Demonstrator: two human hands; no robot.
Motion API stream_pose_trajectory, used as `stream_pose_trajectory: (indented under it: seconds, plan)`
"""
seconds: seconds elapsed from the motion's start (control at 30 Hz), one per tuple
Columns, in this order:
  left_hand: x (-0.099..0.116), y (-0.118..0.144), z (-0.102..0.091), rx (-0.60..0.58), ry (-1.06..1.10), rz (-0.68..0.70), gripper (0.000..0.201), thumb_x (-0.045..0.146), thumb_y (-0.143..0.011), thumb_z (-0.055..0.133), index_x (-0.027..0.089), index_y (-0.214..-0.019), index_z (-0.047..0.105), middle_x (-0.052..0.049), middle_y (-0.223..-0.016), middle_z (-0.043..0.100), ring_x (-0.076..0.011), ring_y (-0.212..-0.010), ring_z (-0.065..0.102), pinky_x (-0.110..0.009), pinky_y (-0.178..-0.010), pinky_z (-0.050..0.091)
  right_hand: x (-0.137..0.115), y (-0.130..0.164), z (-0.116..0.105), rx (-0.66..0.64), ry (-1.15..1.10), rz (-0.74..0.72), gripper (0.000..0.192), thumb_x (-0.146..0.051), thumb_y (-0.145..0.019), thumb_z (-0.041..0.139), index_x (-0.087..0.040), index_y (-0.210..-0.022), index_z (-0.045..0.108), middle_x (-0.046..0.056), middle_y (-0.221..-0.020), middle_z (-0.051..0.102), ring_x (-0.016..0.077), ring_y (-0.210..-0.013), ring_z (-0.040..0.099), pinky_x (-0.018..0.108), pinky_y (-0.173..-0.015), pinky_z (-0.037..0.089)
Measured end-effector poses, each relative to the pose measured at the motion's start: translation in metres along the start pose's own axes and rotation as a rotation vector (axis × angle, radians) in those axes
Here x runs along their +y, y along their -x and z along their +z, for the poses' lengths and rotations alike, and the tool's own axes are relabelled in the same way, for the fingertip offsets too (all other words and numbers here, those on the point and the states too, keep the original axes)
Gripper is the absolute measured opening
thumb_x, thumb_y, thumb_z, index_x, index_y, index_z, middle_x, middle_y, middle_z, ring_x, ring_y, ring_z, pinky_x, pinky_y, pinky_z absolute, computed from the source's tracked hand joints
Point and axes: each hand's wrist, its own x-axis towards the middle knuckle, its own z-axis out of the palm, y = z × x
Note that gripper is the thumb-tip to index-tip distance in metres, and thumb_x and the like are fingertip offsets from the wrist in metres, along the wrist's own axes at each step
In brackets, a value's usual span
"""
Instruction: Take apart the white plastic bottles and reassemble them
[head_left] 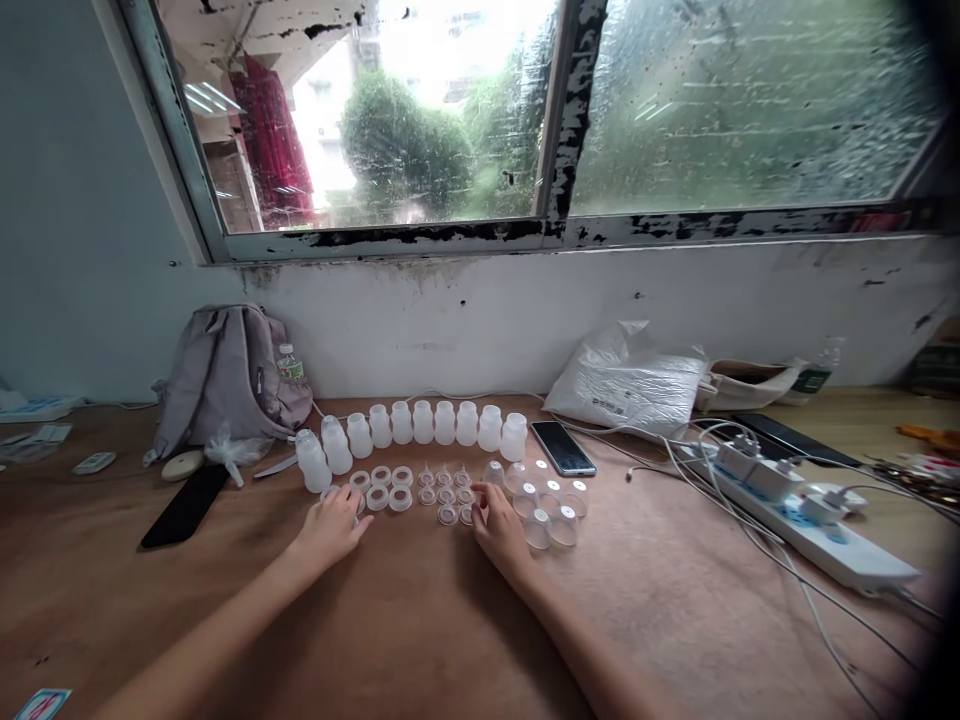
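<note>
- Translucent plastic fills the middle of the frame: we see a curved row of small white bottles (420,425) standing on the brown counter (420,620), just below the window wall.
- In front of the bottles lie white rings (388,488), small clear nipples (445,494) and, to their right, clear domed caps (551,505).
- Our left hand (330,528), lower centre-left, lies palm down with fingers loosely spread, fingertips touching a ring at the left end of the group; we cannot tell whether it grips it.
- Our right hand (499,525), lower centre, rests with fingers curled at the seam between nipples and caps, fingertips on a small piece; a firm hold is not visible.
- At centre left leans a grey backpack (225,380), with a black phone (185,506) lying below it.
- A second phone (563,447) lies right of the bottles, beside a white plastic bag (630,385).
- A power strip (817,520) with cables occupies the right of the frame.
</note>
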Motion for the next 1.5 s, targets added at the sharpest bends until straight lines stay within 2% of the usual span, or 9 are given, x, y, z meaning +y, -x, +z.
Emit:
stream_pose_trajectory:
  seconds: [0.17, 0.37, 0.47, 0.57, 0.7, 0.87, 1.0, 1.3, 1.5]
  plan:
    - [-0.01, 0.018, 0.017, 0.008, 0.037, 0.007, 0.022, 0.034, -0.08, 0.04, 0.019, -0.082, 0.056, -0.009, -0.097, 0.052, -0.0229, -0.091, 0.051, -0.032, -0.071, 0.044, 0.002, 0.002, 0.001, -0.045, 0.118, 0.06, 0.014, -0.021, -0.075, 0.046, -0.021, -0.086, 0.056, 0.003, -0.074, 0.056, 0.0148, -0.059, 0.055, 0.023, -0.048, 0.036]
    - [-0.009, 0.019, 0.014, 0.077, 0.14, 0.006, 0.016, 0.03, -0.078, 0.043, 0.021, -0.081, 0.057, -0.007, -0.097, 0.052, -0.022, -0.093, 0.05, -0.032, -0.074, 0.045, 0.0, 0.002, -0.002, -0.064, 0.082, 0.019, 0.007, -0.027, -0.075, 0.051, -0.021, -0.074, 0.055, 0.001, -0.071, 0.054, 0.0134, -0.057, 0.052, 0.022, -0.048, 0.035]
    - [-0.002, 0.02, 0.011, 0.157, 0.236, 0.042, 0.014, 0.028, -0.079, 0.042, 0.022, -0.079, 0.055, -0.006, -0.101, 0.052, -0.0211, -0.093, 0.051, -0.032, -0.076, 0.045, -0.009, 0.003, -0.006, -0.064, -0.032, -0.036, 0.01, -0.028, -0.079, 0.048, -0.02, -0.078, 0.054, 0.0, -0.068, 0.051, 0.0122, -0.055, 0.049, 0.023, -0.052, 0.038]
    - [0.009, 0.021, 0.007, 0.231, 0.356, 0.097, 0.013, 0.028, -0.08, 0.042, 0.022, -0.08, 0.053, -0.005, -0.105, 0.053, -0.0207, -0.095, 0.052, -0.033, -0.08, 0.044, -0.022, 0.008, -0.008, -0.218, -0.141, -0.176, 0.011, -0.026, -0.08, 0.049, -0.02, -0.086, 0.055, 0.003, -0.077, 0.053, 0.0138, -0.065, 0.052, 0.025, -0.06, 0.042]
    - [0.028, 0.02, 0.004, 0.229, 0.519, 0.217, 0.011, 0.028, -0.082, 0.043, 0.022, -0.084, 0.051, -0.006, -0.105, 0.055, -0.0197, -0.098, 0.053, -0.032, -0.084, 0.043, -0.033, 0.012, -0.007, -0.385, -0.171, -0.294, 0.01, -0.026, -0.075, 0.057, -0.021, -0.083, 0.057, 0.005, -0.086, 0.055, 0.0195, -0.082, 0.052, 0.031, -0.071, 0.043]
    - [0.056, 0.017, -0.003, 0.149, 0.659, 0.311, 0.023, 0.028, -0.078, 0.051, 0.022, -0.1, 0.045, -0.004, -0.095, 0.058, -0.0181, -0.089, 0.056, -0.029, -0.078, 0.045, -0.028, 0.007, -0.011, -0.197, -0.261, -0.176, 0.015, -0.026, -0.085, 0.043, -0.02, -0.086, 0.056, 0.005, -0.079, 0.056, 0.0173, -0.075, 0.052, 0.03, -0.069, 0.043]
    - [0.076, 0.011, -0.004, 0.1, 0.71, 0.362, 0.033, 0.026, -0.076, 0.052, 0.025, -0.107, 0.045, -0.003, -0.099, 0.058, -0.0186, -0.091, 0.056, -0.03, -0.079, 0.044, -0.021, 0.003, -0.013, -0.087, -0.248, -0.127, 0.016, -0.027, -0.085, 0.041, -0.019, -0.085, 0.056, 0.005, -0.076, 0.056, 0.0167, -0.071, 0.052, 0.029, -0.066, 0.043]
    - [0.086, 0.007, 0.028, 0.032, 0.624, 0.295, 0.034, 0.03, -0.067, 0.063, 0.022, -0.099, 0.052, -0.003, -0.095, 0.059, -0.0201, -0.089, 0.054, -0.033, -0.081, 0.041, -0.017, 0.005, -0.006, -0.075, -0.216, -0.153, 0.016, -0.023, -0.086, 0.04, -0.019, -0.08, 0.054, 0.004, -0.073, 0.054, 0.0156, -0.068, 0.05, 0.027, -0.064, 0.041]
    - [0.086, 0.006, 0.028, 0.089, 0.65, 0.286, 0.027, 0.034, -0.072, 0.058, 0.021, -0.095, 0.054, -0.004, -0.095, 0.058, -0.0201, -0.088, 0.052, -0.033, -0.081, 0.039, -0.019, 0.005, -0.007, -0.086, -0.22, -0.146, 0.016, -0.022, -0.086, 0.039, -0.02, -0.08, 0.054, 0.004, -0.074, 0.054, 0.0161, -0.069, 0.049, 0.027, -0.063, 0.04]
